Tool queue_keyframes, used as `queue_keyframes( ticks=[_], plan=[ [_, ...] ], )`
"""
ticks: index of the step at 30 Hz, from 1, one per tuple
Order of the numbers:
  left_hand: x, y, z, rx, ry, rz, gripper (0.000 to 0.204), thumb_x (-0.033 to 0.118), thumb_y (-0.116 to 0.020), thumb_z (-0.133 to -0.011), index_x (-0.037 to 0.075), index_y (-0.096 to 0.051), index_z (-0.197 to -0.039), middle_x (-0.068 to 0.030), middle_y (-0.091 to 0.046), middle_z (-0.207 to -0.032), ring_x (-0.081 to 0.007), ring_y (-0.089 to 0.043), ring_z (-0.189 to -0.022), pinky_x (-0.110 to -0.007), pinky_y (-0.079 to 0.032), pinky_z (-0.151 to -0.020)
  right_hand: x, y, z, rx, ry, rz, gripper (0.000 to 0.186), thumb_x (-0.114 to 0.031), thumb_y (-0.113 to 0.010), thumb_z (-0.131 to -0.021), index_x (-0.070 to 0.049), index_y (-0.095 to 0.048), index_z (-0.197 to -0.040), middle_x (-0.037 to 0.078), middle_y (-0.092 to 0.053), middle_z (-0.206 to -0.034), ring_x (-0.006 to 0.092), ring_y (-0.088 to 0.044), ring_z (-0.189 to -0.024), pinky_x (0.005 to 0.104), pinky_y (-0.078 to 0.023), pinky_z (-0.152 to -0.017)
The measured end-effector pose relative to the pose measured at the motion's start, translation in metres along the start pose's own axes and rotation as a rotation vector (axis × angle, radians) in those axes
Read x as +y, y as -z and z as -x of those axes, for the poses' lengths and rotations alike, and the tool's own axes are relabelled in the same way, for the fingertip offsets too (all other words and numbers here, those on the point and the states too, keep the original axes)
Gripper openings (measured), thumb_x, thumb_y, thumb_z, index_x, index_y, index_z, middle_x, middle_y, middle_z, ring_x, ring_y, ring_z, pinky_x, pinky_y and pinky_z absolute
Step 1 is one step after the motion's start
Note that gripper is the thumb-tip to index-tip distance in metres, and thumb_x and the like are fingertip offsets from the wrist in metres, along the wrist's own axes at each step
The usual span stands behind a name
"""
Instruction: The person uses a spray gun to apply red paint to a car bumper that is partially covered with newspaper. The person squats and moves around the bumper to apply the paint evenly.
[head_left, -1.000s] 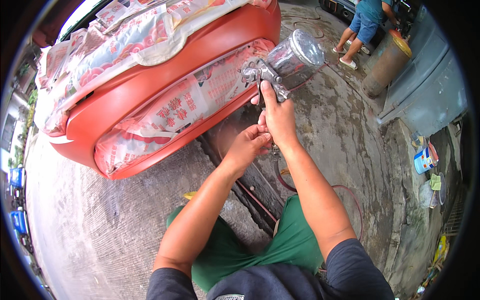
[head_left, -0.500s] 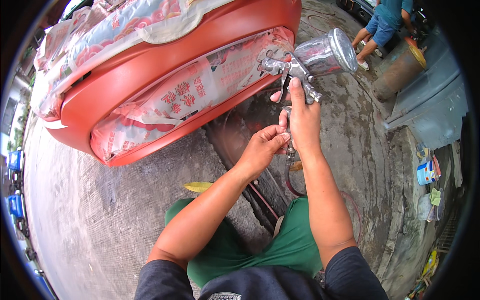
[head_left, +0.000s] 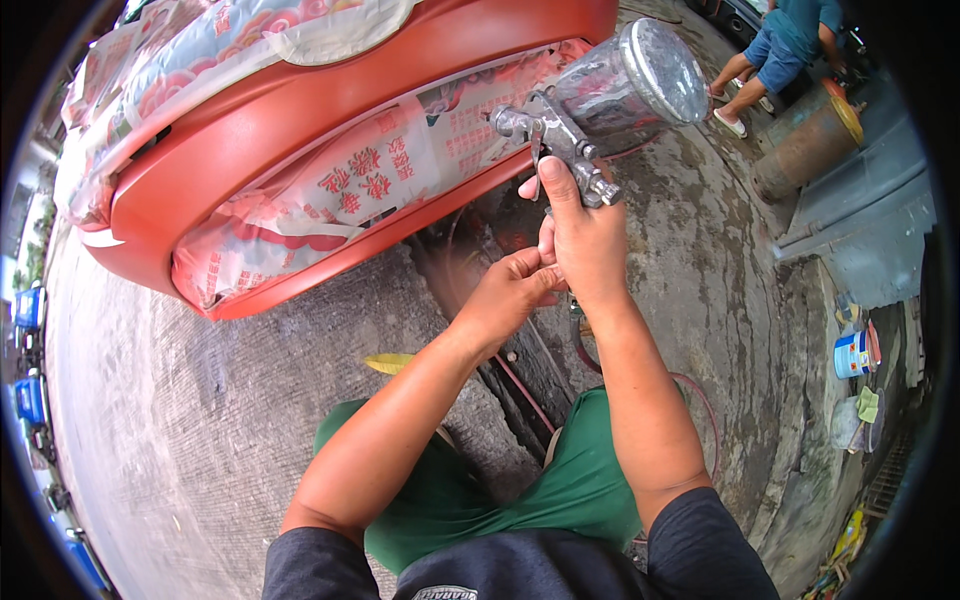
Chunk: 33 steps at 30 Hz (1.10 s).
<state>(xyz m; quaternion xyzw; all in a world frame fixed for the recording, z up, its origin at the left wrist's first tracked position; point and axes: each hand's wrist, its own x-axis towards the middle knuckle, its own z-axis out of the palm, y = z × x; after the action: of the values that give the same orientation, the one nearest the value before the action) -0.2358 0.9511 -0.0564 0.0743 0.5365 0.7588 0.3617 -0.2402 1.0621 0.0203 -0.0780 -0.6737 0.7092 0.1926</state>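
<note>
Right grip (head_left: 588,240) clasps a spray gun (head_left: 560,132) below its cup (head_left: 628,78), left grip (head_left: 503,297) just beside, its hold unclear; red characters (head_left: 366,160) mark masking sheeting (head_left: 432,152).

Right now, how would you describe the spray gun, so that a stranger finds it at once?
Find the large red bumper. Near its right end in the picture, the right hand grips the spray gun, a silvery metal tool. Unlike its neighbours, it carries a clear cup.

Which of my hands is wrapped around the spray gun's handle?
Your right hand, its thumb raised by the metal body of the spray gun; your left hand is lower, to its left.
</note>
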Motion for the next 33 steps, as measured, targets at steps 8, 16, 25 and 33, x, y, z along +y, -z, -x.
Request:
queue_keyframes(
  ticks=[8, 16, 25, 33],
  plan=[
    [-0.008, 0.013, 0.036, -0.210, 0.073, -1.785, 0.029, 0.022, -0.062, -0.096, 0.002, -0.069, -0.117, -0.0194, -0.072, -0.119, -0.0353, -0.071, -0.110, -0.047, -0.057, -0.090, 0.025, -0.016, 0.009, -0.165, 0.148, 0.105, 0.045, -0.043, -0.076, -0.097, -0.004, -0.065, -0.117, 0.010, -0.072, -0.084, 0.0139, -0.069, -0.078, 0.0307, -0.053, -0.068],
    [-0.021, 0.009, 0.041, -0.303, 0.052, -1.686, 0.032, 0.023, -0.062, -0.096, 0.003, -0.068, -0.120, -0.0171, -0.071, -0.120, -0.0337, -0.070, -0.111, -0.047, -0.057, -0.091, 0.026, -0.034, 0.019, -0.266, 0.123, 0.066, 0.045, -0.043, -0.076, -0.097, -0.004, -0.065, -0.117, 0.008, -0.071, -0.085, 0.0149, -0.066, -0.077, 0.0320, -0.054, -0.074],
    [-0.014, 0.014, 0.043, -0.295, 0.078, -1.687, 0.040, 0.031, -0.066, -0.097, 0.002, -0.061, -0.125, -0.0191, -0.068, -0.121, -0.0381, -0.065, -0.119, -0.049, -0.053, -0.099, 0.031, 0.011, -0.023, -0.021, 0.097, -0.021, 0.037, -0.038, -0.073, -0.100, -0.005, -0.062, -0.112, 0.002, -0.067, -0.080, 0.0053, -0.053, -0.052, 0.0230, -0.041, -0.046],
    [-0.010, 0.013, 0.048, -0.267, 0.040, -1.677, 0.042, 0.032, -0.066, -0.097, 0.002, -0.061, -0.126, -0.0198, -0.068, -0.120, -0.0393, -0.065, -0.118, -0.049, -0.053, -0.098, 0.036, 0.067, -0.066, 0.285, 0.141, 0.059, 0.036, -0.039, -0.063, -0.106, -0.005, -0.063, -0.115, 0.006, -0.067, -0.082, 0.0078, -0.049, -0.044, 0.0234, -0.038, -0.039]
  ],
)
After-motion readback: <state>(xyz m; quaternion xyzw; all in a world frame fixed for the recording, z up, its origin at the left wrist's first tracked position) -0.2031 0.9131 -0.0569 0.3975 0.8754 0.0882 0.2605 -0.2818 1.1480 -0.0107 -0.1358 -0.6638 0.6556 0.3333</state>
